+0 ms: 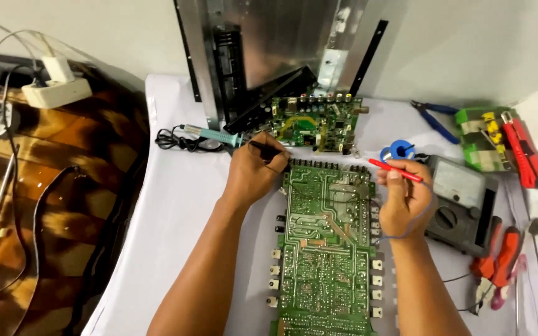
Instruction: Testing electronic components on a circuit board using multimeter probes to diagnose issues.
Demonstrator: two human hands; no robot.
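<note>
The left hand [250, 174] is closed around a black probe [268, 150], its tip angled down toward the top left corner of the big board [325, 249]. The right hand [403, 199] pinches a red probe [395, 170] between thumb and fingers; that probe slants up to the left, above the board's top right corner. Whether either tip touches the board cannot be told.

The big board lies flat on the white surface [182, 205], green solder side up, between the two forearms and running down to the near edge of the view. A thin lead loops from the right hand toward the meter [462, 202] — a dark analogue one with a dial — which sits just right of that hand.

Beyond the big board lies a smaller board [316, 121] with a row of connectors along its far edge. Left of it rests a soldering iron [210, 132] with a teal handle and a coiled black cord. A blue solder reel [398, 149] stands near the red probe. Further right are blue pliers [434, 118], a green case [484, 137] and a red cutter [521, 149] — and orange pliers [499, 261] lie near the meter's lower corner. A metal panel [263, 43] leans against the wall.
</note>
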